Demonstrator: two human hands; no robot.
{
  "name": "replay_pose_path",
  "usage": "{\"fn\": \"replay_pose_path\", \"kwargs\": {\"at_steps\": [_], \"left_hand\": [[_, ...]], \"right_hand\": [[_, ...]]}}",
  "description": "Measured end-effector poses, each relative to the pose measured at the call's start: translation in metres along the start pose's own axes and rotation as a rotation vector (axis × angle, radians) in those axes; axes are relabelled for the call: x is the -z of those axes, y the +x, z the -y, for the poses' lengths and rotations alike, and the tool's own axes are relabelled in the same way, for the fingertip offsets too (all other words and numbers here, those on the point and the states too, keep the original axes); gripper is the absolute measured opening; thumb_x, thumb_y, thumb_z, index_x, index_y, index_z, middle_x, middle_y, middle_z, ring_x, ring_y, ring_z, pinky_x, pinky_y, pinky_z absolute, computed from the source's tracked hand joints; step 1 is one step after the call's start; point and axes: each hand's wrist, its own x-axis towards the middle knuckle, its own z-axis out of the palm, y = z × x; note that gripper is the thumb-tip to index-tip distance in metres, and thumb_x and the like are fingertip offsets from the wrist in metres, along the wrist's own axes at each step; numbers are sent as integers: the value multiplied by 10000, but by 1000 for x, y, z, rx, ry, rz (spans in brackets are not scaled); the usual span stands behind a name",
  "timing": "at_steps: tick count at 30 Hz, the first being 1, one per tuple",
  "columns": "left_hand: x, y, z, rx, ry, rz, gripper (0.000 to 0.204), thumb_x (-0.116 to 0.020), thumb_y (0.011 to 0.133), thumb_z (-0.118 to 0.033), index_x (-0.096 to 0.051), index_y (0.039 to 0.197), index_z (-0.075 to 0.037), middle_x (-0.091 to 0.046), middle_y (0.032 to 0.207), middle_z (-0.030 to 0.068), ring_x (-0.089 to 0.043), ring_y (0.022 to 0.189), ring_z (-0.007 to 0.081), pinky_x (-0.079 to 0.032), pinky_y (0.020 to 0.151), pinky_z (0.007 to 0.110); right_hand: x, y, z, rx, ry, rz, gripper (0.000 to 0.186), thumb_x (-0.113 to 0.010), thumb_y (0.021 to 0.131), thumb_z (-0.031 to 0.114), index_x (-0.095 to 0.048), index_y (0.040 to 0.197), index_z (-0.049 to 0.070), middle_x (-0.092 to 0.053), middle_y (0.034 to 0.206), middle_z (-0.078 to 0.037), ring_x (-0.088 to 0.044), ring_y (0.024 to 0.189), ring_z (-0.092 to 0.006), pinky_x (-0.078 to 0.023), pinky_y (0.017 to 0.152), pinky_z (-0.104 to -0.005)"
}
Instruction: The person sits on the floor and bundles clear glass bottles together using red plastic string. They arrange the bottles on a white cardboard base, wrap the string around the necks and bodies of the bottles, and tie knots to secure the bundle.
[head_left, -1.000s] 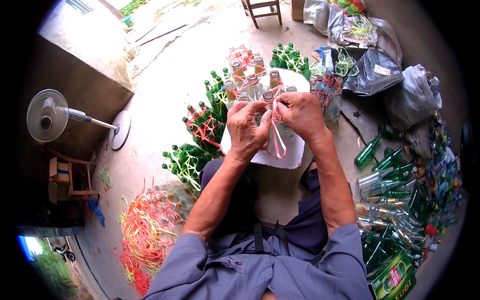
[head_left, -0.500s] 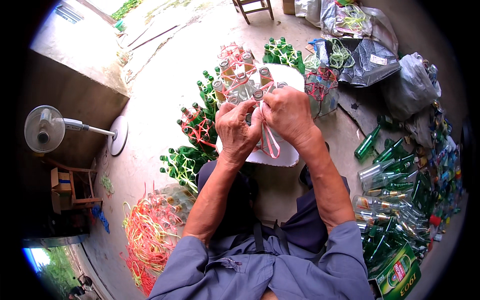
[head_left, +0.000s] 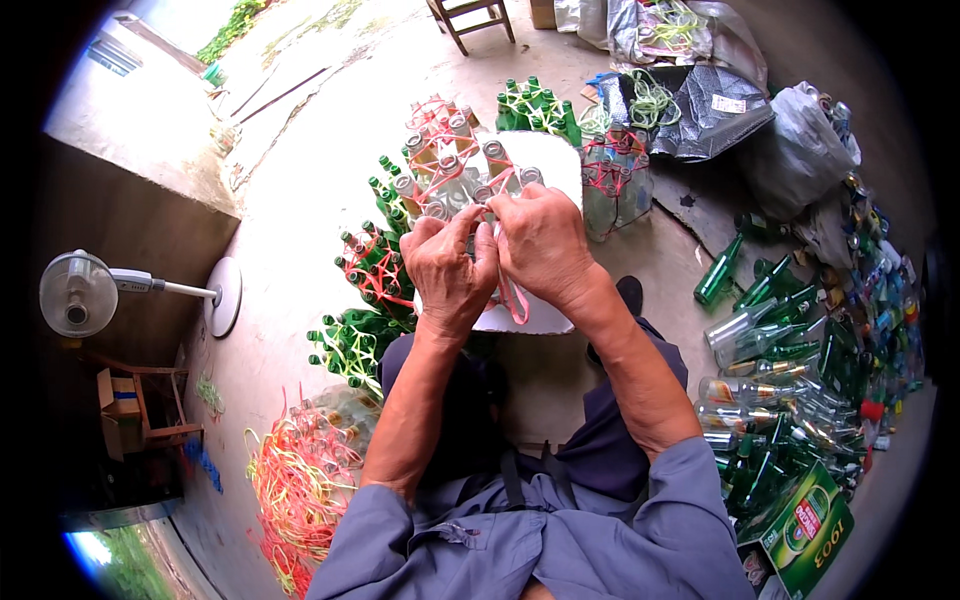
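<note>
My left hand (head_left: 447, 268) and my right hand (head_left: 541, 243) meet over a bundle of clear glass bottles (head_left: 452, 163) laced with pink plastic strap. Both hands pinch that pink strap (head_left: 514, 297), and a loop of it hangs down below my right hand. The bundle stands on a white sheet (head_left: 545, 165) on the ground in front of my knees. My fingers hide the spot where the strap meets the nearest bottle necks.
Tied bundles of green bottles (head_left: 372, 268) stand at left and at the back (head_left: 535, 108). Loose bottles (head_left: 790, 380) pile up at right beside a green carton (head_left: 808, 524). A heap of pink and yellow straps (head_left: 300, 480) lies at lower left. A standing fan (head_left: 80, 293) is at far left.
My hands have shifted slightly left and nearer the bottle necks, working the strap; the hanging pink loop has become shorter. The view has tilted a little.
</note>
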Motion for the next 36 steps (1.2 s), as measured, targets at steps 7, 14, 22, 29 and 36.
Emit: {"fn": "replay_pose_path", "kwargs": {"at_steps": [7, 14, 22, 29, 36], "left_hand": [[-2, 1, -1, 14, 4, 44, 188, -711, 852, -149, -762, 1033, -134, -756, 840, 16, -635, 816, 210, -422, 895, 383], [-6, -5, 5, 62, -50, 69, 319, -724, 760, -129, -743, 1077, -166, -775, 910, -20, -588, 860, 205, -403, 884, 367], [-8, -2, 3, 67, 0, 78, 320, -745, 755, -148, -711, 1073, -157, -762, 862, -17, -603, 879, 212, -397, 901, 393], [-9, -3, 3, 106, -25, 72, 339, -738, 763, -145, -705, 1100, -134, -759, 856, -6, -605, 915, 216, -382, 920, 404], [-9, -3, 2, 43, 34, 42, 337, -745, 758, -165, -704, 1087, -105, -758, 868, 18, -614, 870, 226, -378, 913, 407]], "right_hand": [[-3, -10, -5, -51, 128, -21, 153, -696, 788, 99, -688, 935, 61, -652, 775, -123, -641, 828, -326, -467, 815, -443], [-5, -12, -7, -153, 273, 3, 208, -680, 808, 109, -732, 1008, 89, -695, 833, -86, -643, 860, -305, -470, 884, -434], [-10, -13, -9, -208, 354, -6, 251, -674, 795, 127, -752, 1029, 84, -723, 838, -109, -676, 887, -315, -495, 871, -471], [-9, -13, -7, -244, 400, -41, 211, -655, 824, 96, -759, 1005, 66, -709, 815, -136, -670, 867, -322, -530, 817, -461], [-10, -12, -4, -261, 354, -55, 215, -677, 826, 61, -772, 1019, 74, -705, 787, -104, -637, 804, -288, -532, 778, -403]]}}
